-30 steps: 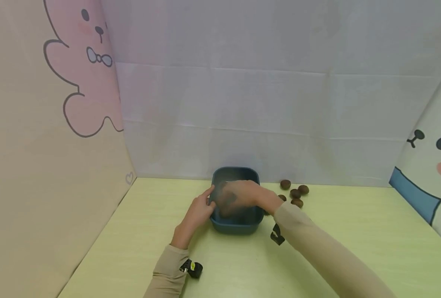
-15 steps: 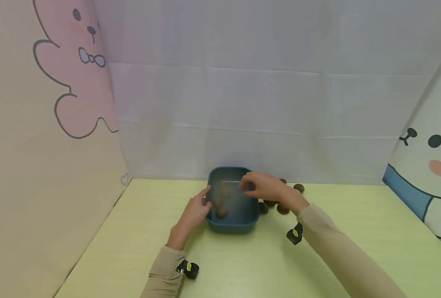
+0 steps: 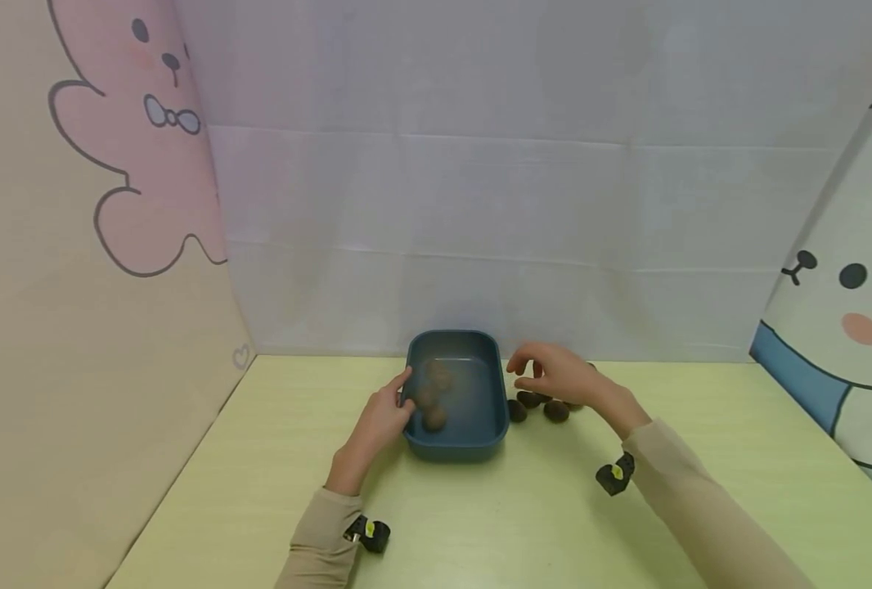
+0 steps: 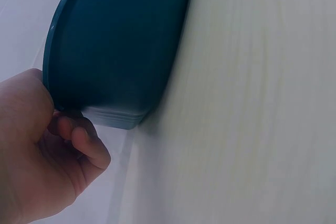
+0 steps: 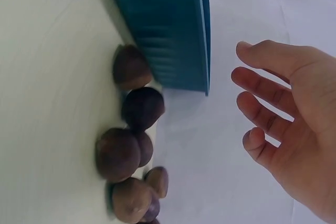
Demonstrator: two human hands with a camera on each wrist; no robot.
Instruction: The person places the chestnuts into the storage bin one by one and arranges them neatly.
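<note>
A dark blue-green plastic tub (image 3: pixel 456 451) stands on the table near the back wall. My left hand (image 3: pixel 377 421) grips its left rim; in the left wrist view the thumb side lies against the rim while the fingers (image 4: pixel 92 148) curl beneath it outside. Several brown chestnuts (image 3: pixel 434 420) lie in the tub's left half, blurred in the head view. More chestnuts (image 5: pixel 118 154) are clustered on the table by the tub's right side. Over this cluster hovers my right hand (image 3: pixel 564 378), its fingers spread and loosely bent, with nothing between them; it hides some chestnuts from the head camera.
The pale yellow-green table (image 3: pixel 554 507) meets a white cloth wall (image 3: pixel 421 204) close behind the tub. Cartoon-printed panels (image 3: pixel 164 180) flank both sides. Each wrist carries a small black camera mount (image 3: pixel 616 474).
My right hand has come out of the tub and moved right, over the chestnuts on the table. Chestnuts now show inside the tub. The left hand keeps its grip on the rim.
</note>
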